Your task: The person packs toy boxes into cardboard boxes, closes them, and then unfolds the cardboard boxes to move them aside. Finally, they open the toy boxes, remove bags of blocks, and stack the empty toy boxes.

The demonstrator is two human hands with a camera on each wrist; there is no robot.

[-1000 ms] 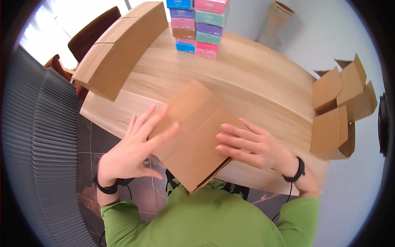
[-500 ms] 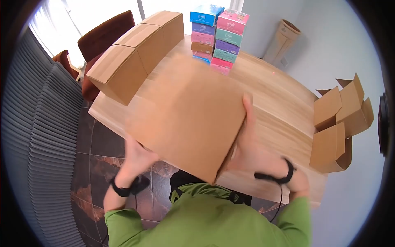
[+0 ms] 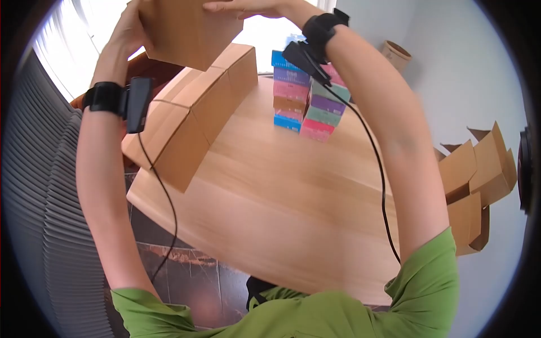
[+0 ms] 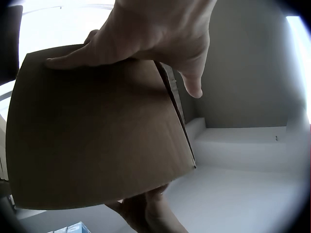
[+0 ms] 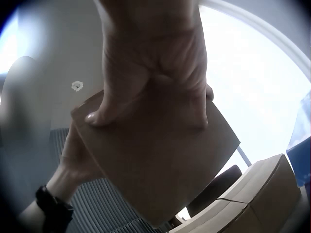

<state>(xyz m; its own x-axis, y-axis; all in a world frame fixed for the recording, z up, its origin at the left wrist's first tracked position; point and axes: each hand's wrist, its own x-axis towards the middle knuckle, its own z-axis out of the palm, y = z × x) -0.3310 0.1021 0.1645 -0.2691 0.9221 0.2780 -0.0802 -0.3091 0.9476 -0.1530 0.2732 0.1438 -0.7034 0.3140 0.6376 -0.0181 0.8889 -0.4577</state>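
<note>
A closed brown cardboard box (image 3: 180,34) is held up at the top of the head view, overlapping the far part of a row of cardboard boxes (image 3: 194,124). My left hand (image 3: 128,31) grips its left side. On the opposite side my right hand (image 3: 245,8) holds the box, its fingers reaching onto the face. In the left wrist view, fingers lie along the top of the dark box face (image 4: 97,141). From the right wrist, my right hand (image 5: 155,73) spreads across the upper part of the box (image 5: 160,160).
Two stacks of colourful small boxes (image 3: 290,93) stand at the back of the wooden table (image 3: 270,197). Open cardboard boxes (image 3: 479,174) sit at the right edge. Beyond the row is a brown chair (image 3: 149,67); a grey pleated curtain (image 3: 45,197) hangs at left.
The box was handled close to the body, then lifted. Both hands have carried it forward, up and to the left, over the row. The head view has shifted slightly.
</note>
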